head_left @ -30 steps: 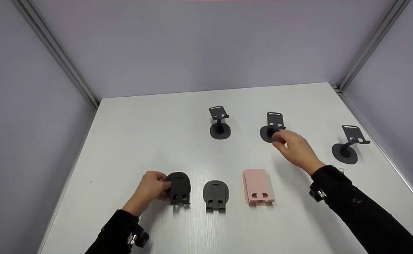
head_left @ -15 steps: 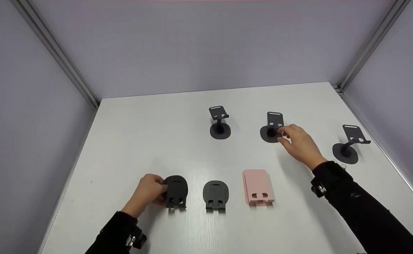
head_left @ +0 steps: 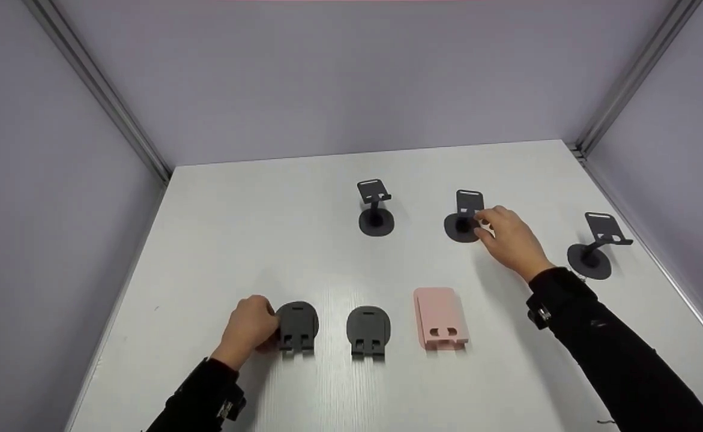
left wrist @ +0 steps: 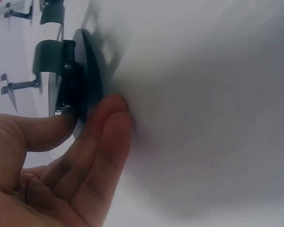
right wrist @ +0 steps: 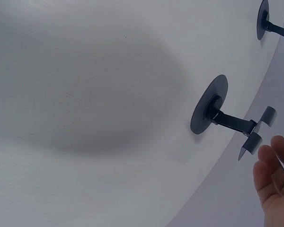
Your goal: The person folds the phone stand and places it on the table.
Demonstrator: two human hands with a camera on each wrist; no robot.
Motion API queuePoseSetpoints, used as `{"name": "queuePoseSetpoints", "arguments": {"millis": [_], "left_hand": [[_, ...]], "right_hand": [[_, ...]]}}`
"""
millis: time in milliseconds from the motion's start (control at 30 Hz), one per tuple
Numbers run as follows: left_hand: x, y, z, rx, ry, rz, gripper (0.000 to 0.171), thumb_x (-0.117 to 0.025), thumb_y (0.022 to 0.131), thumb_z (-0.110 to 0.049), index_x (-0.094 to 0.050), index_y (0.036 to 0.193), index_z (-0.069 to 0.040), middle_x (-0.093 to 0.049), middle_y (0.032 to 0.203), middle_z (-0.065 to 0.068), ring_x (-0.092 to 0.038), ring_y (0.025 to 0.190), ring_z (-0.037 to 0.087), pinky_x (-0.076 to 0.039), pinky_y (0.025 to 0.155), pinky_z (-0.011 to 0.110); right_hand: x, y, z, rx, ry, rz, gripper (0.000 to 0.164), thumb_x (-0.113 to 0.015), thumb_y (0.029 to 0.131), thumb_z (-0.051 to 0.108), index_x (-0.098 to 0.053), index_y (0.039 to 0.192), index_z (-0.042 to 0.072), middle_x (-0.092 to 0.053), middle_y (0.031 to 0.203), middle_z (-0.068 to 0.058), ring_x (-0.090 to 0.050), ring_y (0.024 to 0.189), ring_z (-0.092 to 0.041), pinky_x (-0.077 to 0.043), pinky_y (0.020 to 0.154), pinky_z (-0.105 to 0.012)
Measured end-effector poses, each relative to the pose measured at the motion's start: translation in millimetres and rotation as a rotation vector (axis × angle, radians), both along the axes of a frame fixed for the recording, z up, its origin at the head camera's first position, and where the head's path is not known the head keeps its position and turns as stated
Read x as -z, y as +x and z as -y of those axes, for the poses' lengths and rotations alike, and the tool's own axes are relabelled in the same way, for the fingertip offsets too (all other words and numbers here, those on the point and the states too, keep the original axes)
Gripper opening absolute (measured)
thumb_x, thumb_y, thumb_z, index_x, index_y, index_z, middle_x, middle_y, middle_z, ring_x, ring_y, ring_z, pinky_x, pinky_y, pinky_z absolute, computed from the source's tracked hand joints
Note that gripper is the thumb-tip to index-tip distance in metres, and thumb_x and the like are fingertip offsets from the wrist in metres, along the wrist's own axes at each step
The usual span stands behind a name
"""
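My left hand (head_left: 248,327) pinches the left edge of a dark grey folded phone stand (head_left: 298,321) that lies low over the table. In the left wrist view, the thumb presses on top of this stand's round base (left wrist: 91,71) while fingertips (left wrist: 116,127) sit at its underside. My right hand (head_left: 512,243) hovers beside an unfolded dark phone stand (head_left: 459,231), fingers loosely bent. In the right wrist view those fingers (right wrist: 264,176) hold nothing and appear just apart from the stand's lipped cradle (right wrist: 258,132).
A second folded grey phone stand (head_left: 368,324) and a pink folded one (head_left: 438,315) lie in the front row. Two more unfolded dark stands stand behind, one at the back middle (head_left: 376,222) and one at right (head_left: 589,261). Pale walls enclose the white table (head_left: 225,234).
My left hand has brought the folded phone stand slightly left and toward me, and it looks lower and flatter now. My right hand has drawn slightly right, away from the unfolded stand's base.
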State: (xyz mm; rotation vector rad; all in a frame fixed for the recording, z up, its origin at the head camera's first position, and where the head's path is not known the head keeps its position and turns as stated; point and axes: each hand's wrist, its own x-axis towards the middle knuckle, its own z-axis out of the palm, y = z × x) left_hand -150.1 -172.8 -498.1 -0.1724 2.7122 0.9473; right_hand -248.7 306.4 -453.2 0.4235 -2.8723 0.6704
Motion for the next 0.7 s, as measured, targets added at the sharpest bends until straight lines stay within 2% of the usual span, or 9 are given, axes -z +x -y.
{"name": "queuePoseSetpoints", "arguments": {"millis": [133, 300, 400, 500, 600, 700], "left_hand": [[-5.5, 0.5, 0.4, -0.006, 0.014, 0.031, 0.020, -0.066, 0.093, -0.007, -0.066, 0.074, 0.001, -0.065, 0.056, 0.009, -0.063, 0.048, 0.020, -0.048, 0.047, 0.028], [-14.3, -2.4, 2.0, -0.021, -0.004, 0.026, 0.017, -0.068, 0.096, -0.012, -0.066, 0.088, 0.003, -0.066, 0.060, 0.009, -0.065, 0.051, 0.020, -0.047, 0.048, 0.028], [-19.0, -6.8, 2.5, -0.023, -0.047, -0.027, 0.020, -0.066, 0.098, -0.016, -0.068, 0.094, 0.003, -0.066, 0.064, 0.007, -0.064, 0.051, 0.018, -0.046, 0.048, 0.029], [-23.3, -12.6, 0.9, -0.022, -0.110, -0.112, 0.023, -0.066, 0.098, -0.022, -0.069, 0.094, 0.001, -0.067, 0.070, 0.006, -0.061, 0.053, 0.018, -0.046, 0.049, 0.031], [-25.8, -19.5, -2.4, -0.023, -0.159, -0.185, 0.027, -0.065, 0.099, -0.028, -0.069, 0.096, -0.001, -0.069, 0.077, 0.010, -0.060, 0.057, 0.021, -0.048, 0.051, 0.036], [-27.2, -26.3, -6.6, -0.020, -0.184, -0.220, 0.033, -0.064, 0.100, -0.032, -0.069, 0.107, 0.000, -0.073, 0.089, 0.016, -0.065, 0.064, 0.027, -0.052, 0.055, 0.043]], "right_hand": [[-1.8, -1.1, 1.0, 0.009, 0.007, 0.011, 0.027, -0.063, 0.100, 0.007, -0.062, 0.124, -0.005, -0.062, 0.116, -0.023, -0.060, 0.108, -0.041, -0.051, 0.090, -0.054], [-5.1, -3.5, 3.5, 0.011, 0.015, -0.008, 0.024, -0.063, 0.100, 0.007, -0.063, 0.121, -0.004, -0.062, 0.115, -0.023, -0.059, 0.108, -0.040, -0.049, 0.092, -0.054], [-6.4, -5.3, 4.9, 0.018, 0.020, -0.018, 0.026, -0.064, 0.099, 0.007, -0.062, 0.122, -0.004, -0.062, 0.116, -0.023, -0.058, 0.108, -0.041, -0.048, 0.091, -0.054], [-6.5, -7.2, 6.2, 0.035, 0.027, -0.020, 0.031, -0.064, 0.099, 0.009, -0.060, 0.127, -0.004, -0.060, 0.120, -0.025, -0.056, 0.108, -0.042, -0.047, 0.092, -0.055], [-6.1, -9.4, 7.3, 0.055, 0.030, 0.001, 0.039, -0.064, 0.100, 0.012, -0.055, 0.133, -0.005, -0.055, 0.127, -0.026, -0.053, 0.115, -0.044, -0.045, 0.096, -0.057], [-6.2, -11.3, 9.1, 0.076, 0.039, 0.035, 0.046, -0.063, 0.101, 0.016, -0.050, 0.140, -0.004, -0.050, 0.134, -0.027, -0.049, 0.121, -0.046, -0.042, 0.101, -0.059]]}}
